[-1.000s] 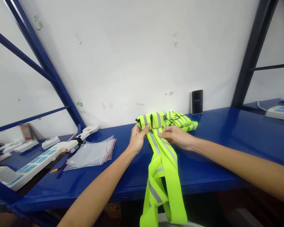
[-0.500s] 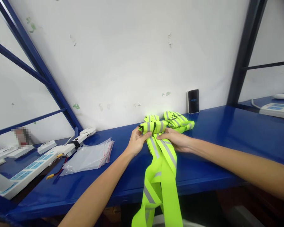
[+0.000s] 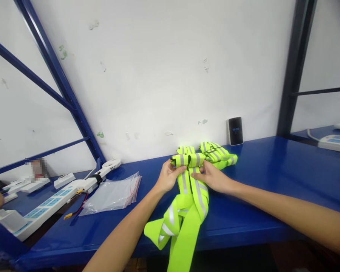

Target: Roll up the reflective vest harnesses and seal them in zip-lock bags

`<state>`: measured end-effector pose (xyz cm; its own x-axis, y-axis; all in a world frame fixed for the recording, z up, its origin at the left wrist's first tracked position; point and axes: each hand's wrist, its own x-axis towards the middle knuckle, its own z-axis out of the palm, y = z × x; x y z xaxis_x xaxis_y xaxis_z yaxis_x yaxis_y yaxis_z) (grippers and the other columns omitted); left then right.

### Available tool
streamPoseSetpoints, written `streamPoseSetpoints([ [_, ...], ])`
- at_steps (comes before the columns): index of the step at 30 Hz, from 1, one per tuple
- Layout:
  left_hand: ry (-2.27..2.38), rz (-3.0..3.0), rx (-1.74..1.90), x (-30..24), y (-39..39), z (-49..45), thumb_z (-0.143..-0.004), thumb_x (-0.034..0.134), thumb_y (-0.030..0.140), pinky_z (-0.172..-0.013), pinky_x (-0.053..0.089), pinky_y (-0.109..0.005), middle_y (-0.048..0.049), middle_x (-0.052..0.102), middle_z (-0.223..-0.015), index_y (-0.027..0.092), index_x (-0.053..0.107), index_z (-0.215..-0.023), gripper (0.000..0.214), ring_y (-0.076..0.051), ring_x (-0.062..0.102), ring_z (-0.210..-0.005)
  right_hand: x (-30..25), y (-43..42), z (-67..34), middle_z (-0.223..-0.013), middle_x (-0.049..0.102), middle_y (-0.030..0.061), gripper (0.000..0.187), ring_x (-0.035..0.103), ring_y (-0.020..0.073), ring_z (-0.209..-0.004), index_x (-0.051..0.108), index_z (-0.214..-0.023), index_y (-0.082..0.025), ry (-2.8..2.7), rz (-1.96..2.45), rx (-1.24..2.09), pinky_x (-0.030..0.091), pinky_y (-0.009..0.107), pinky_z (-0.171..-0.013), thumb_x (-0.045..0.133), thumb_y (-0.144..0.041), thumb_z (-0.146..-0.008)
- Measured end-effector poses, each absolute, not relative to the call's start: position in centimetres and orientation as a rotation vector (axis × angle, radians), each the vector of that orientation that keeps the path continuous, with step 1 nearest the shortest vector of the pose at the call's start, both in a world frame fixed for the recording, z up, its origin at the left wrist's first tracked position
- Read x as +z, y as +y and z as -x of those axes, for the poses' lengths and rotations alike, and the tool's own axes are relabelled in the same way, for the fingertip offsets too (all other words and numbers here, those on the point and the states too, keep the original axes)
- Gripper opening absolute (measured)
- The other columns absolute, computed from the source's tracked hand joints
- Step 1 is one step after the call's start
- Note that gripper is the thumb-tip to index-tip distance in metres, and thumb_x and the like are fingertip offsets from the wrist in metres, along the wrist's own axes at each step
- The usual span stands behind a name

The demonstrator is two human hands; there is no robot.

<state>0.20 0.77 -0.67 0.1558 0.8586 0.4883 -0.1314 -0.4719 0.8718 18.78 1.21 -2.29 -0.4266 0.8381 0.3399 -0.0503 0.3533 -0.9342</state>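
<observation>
Both hands hold a fluorescent yellow-green reflective strap vest with silver stripes, its upper part folded into a flat roll. My left hand is closed on the left end of the roll, thumb on the front. On the other side my right hand pinches the straps just under the roll. The loose straps hang down over the table's front edge, and one loop sticks out to the left. Just behind the hands lie another folded reflective vest and a smaller yellow-green roll.
A blue table meets a white wall. To the left lie clear zip bags, a white power strip, a small white fan and a cable with yellow connectors. A small black-screened device stands against the wall.
The view has shifted slightly, so everything sits lower and further right. The hanging straps have swung up and left, with a loop now on the table edge. Both hands keep their hold.
</observation>
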Motion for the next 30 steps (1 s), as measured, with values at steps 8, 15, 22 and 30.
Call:
streamPoseSetpoints([
  [8,0.696,-1.580,1.482,-1.1,0.9,-0.8,-0.071,0.077,0.029,-0.079,0.053,-0.033,-0.0045,0.071,-0.093,0.016,0.066,-0.097,0.032,-0.020,0.065,-0.085,-2.1,1.7,-18.6,-0.104,0.070,0.0058,0.031,0.065,0.0258,-0.097,0.061,-0.105,-0.019,-1.619,0.598,1.235,0.048,0.043,-0.093,0.068,-0.034,-0.079],
  [15,0.704,-1.583,1.488,-1.5,1.0,-0.8,-0.070,0.078,0.031,-0.085,0.051,-0.035,-0.0069,0.072,-0.100,0.015,0.066,-0.100,0.035,-0.023,0.066,-0.094,-1.7,1.7,-18.6,-0.092,0.074,0.0047,0.030,0.069,0.0266,-0.087,0.066,-0.096,-0.019,-1.599,0.607,1.242,0.052,0.044,-0.087,0.074,-0.034,-0.072],
  [22,0.742,-1.605,1.452,-2.0,0.8,-0.7,-0.071,0.078,0.030,-0.081,0.052,-0.032,-0.0057,0.072,-0.095,0.016,0.066,-0.097,0.032,-0.022,0.066,-0.088,-1.5,1.2,-18.5,-0.096,0.074,0.0051,0.032,0.068,0.0260,-0.092,0.069,-0.095,-0.019,-1.554,0.618,1.316,0.049,0.044,-0.094,0.078,-0.031,-0.067],
  [30,0.750,-1.669,1.478,-2.0,1.7,-0.3,-0.073,0.075,0.028,-0.075,0.054,-0.030,-0.0042,0.068,-0.093,0.016,0.062,-0.102,0.034,-0.019,0.065,-0.083,-1.7,0.8,-18.1,-0.108,0.072,0.0049,0.039,0.067,0.0247,-0.099,0.063,-0.111,-0.023,-1.401,0.553,1.529,0.050,0.040,-0.093,0.075,-0.028,-0.073],
])
